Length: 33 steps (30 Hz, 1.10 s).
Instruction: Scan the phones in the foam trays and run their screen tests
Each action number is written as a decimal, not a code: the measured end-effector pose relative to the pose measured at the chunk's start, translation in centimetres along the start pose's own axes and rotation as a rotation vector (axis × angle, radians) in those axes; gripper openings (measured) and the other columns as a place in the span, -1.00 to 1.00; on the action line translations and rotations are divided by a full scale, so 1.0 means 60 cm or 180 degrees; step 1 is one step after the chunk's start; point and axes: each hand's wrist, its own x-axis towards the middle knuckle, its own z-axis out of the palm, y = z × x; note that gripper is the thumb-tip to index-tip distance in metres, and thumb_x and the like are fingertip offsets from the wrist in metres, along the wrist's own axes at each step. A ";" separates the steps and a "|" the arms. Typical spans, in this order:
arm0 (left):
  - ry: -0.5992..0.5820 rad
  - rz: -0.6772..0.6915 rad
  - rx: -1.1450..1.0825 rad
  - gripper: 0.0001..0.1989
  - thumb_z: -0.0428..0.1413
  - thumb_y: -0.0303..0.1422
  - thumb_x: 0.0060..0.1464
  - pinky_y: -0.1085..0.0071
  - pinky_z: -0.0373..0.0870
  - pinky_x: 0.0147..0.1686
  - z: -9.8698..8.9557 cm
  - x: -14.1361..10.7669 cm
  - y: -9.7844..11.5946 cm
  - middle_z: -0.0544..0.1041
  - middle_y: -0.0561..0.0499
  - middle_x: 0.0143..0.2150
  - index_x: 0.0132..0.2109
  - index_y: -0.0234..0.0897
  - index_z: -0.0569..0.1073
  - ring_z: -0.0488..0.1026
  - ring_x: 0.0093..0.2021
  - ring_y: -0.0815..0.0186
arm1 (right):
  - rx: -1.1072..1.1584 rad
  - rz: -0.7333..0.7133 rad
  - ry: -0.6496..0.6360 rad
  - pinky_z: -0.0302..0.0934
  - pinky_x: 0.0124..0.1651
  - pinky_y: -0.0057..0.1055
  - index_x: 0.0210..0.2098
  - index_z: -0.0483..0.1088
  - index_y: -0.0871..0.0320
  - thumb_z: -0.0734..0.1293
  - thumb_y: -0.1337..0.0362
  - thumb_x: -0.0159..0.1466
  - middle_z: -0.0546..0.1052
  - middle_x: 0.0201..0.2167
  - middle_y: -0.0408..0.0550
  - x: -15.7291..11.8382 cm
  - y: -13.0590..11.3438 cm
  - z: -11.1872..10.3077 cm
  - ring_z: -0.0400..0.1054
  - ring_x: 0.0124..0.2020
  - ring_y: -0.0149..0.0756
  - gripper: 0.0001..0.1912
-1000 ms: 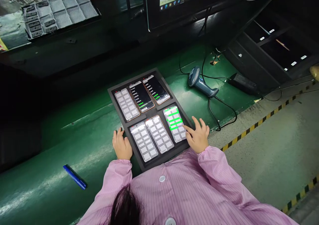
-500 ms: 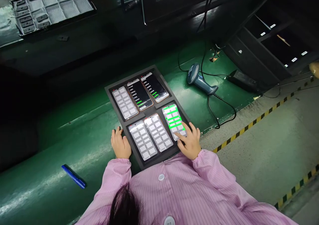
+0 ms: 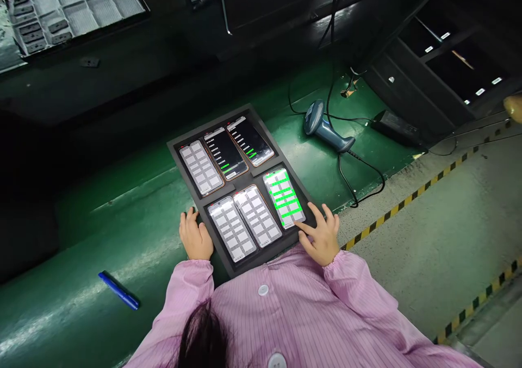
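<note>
A dark foam tray [image 3: 240, 185] lies on the green bench and holds several lit smartphones in two rows. My right hand [image 3: 321, 235] is spread at the tray's near right corner, its index fingertip at the lower edge of the right-hand phone [image 3: 284, 198], whose screen shows green bars on a grey-and-white grid. Grids without green fill the near-middle phone [image 3: 258, 216], the near-left phone [image 3: 232, 230] and the far-left phone [image 3: 201, 168]. Dark screens with text lists show on the far-middle phone [image 3: 226, 153] and far-right phone [image 3: 250, 141]. Beside the tray's left edge rests my left hand [image 3: 196, 236], fingers apart, holding nothing.
A corded barcode scanner [image 3: 328, 131] lies right of the tray, near a black box [image 3: 397, 128]. On the left is a blue pen [image 3: 118, 291]. A compartment tray [image 3: 81, 9] and a monitor [image 3: 277, 1] stand at the back. Striped tape [image 3: 411, 197] marks the floor.
My right hand has slid right and down, its fingertip moving to the phone's lower edge. More green now covers the lower part of that screen. My left hand stays beside the tray.
</note>
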 end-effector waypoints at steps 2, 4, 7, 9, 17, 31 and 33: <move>-0.0007 0.0010 0.0018 -0.65 -0.15 -0.45 0.09 0.06 0.01 0.19 0.000 0.000 0.000 0.31 -0.19 0.18 0.02 -0.29 0.31 0.02 0.29 0.10 | -0.0033 0.0074 0.0125 -0.15 0.08 0.26 -0.29 0.53 -0.07 0.24 0.25 0.16 0.17 0.20 -0.05 -0.002 0.011 0.000 -0.12 0.22 0.16 -0.76; -0.0006 0.0024 0.0024 -0.65 -0.15 -0.45 0.09 0.05 0.01 0.19 -0.001 0.000 0.000 0.31 -0.19 0.17 0.02 -0.30 0.31 0.03 0.29 0.10 | -0.0055 0.0134 0.0206 -0.15 0.08 0.26 -0.30 0.54 -0.06 0.23 0.25 0.17 0.18 0.19 -0.04 -0.004 0.020 0.001 -0.11 0.22 0.17 -0.76; -0.0003 0.0052 0.0015 -0.65 -0.15 -0.44 0.10 0.05 0.00 0.20 -0.001 -0.001 -0.001 0.30 -0.18 0.18 0.03 -0.28 0.30 0.02 0.29 0.10 | -0.0102 0.0182 0.0271 -0.15 0.07 0.28 -0.30 0.54 -0.04 0.23 0.25 0.16 0.17 0.20 -0.04 0.000 0.027 0.001 -0.10 0.21 0.19 -0.76; 0.0000 0.0051 0.0025 -0.64 -0.15 -0.44 0.10 0.05 0.00 0.20 0.000 -0.001 -0.002 0.30 -0.18 0.18 0.03 -0.28 0.30 0.01 0.29 0.10 | -0.0125 0.0187 0.0284 -0.14 0.07 0.29 -0.28 0.53 -0.03 0.23 0.26 0.15 0.16 0.21 -0.05 0.009 0.027 0.001 -0.10 0.21 0.19 -0.75; 0.0006 0.0035 0.0030 -0.65 -0.15 -0.45 0.09 0.04 0.02 0.19 0.000 -0.001 -0.003 0.31 -0.18 0.17 0.02 -0.28 0.31 0.02 0.29 0.10 | -0.0359 0.0161 0.0083 -0.11 0.06 0.27 -0.17 0.50 -0.04 0.21 0.39 0.11 0.14 0.22 0.00 0.089 0.018 0.001 -0.11 0.21 0.19 -0.63; -0.0010 -0.0032 0.0016 -0.64 -0.15 -0.45 0.09 0.05 0.02 0.18 -0.004 -0.004 0.000 0.31 -0.20 0.17 0.04 -0.32 0.30 0.02 0.29 0.08 | -0.0671 -0.0121 -0.0028 -0.13 0.05 0.27 -0.10 0.46 -0.04 0.20 0.38 0.12 0.11 0.25 0.01 0.209 -0.002 -0.005 -0.14 0.21 0.19 -0.60; 0.0000 -0.0028 0.0012 -0.64 -0.15 -0.45 0.09 0.05 0.03 0.18 -0.003 -0.004 -0.001 0.31 -0.20 0.17 0.04 -0.31 0.30 0.02 0.29 0.08 | -0.0701 -0.0156 -0.0035 -0.13 0.05 0.27 -0.09 0.45 -0.04 0.20 0.37 0.12 0.10 0.25 0.01 0.218 -0.003 -0.004 -0.14 0.21 0.20 -0.60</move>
